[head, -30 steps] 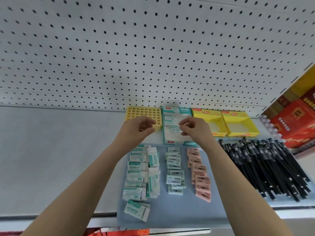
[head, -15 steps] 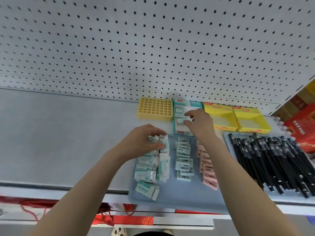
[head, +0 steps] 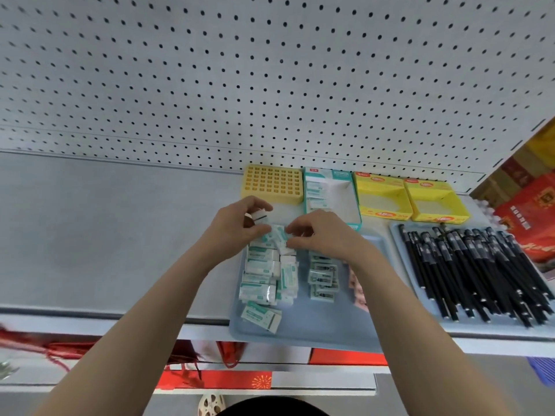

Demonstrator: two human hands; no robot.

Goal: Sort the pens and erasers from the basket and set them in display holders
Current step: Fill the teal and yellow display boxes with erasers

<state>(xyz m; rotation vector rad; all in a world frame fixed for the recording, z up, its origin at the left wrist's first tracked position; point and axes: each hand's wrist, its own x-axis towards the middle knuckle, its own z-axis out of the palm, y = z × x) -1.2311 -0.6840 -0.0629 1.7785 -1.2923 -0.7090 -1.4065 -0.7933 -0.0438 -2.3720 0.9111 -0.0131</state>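
My right hand (head: 318, 235) has come back from the teal box (head: 345, 202) to the top of the erasers (head: 264, 277), and my left hand (head: 235, 228) has lifted off them to meet it. My left fingers are curled round a striped eraser (head: 259, 216), a small white block with one dark band across its sleeve, held just above the pile. My right thumb and forefinger pinch a teal eraser (head: 278, 235), white with teal print, lying tilted at the pile's far end; the picture is a little blurred there. The other erasers lie in rough columns on the blue tray (head: 300, 328): teal-and-white ones on the left, grey-printed ones in the middle, pink erasers (head: 357, 288) mostly hidden by my right forearm. The teal box stands behind the tray against the pegboard, with a few erasers stacked along its left side. Black pens (head: 480, 265) lie heaped on a second tray to the right.
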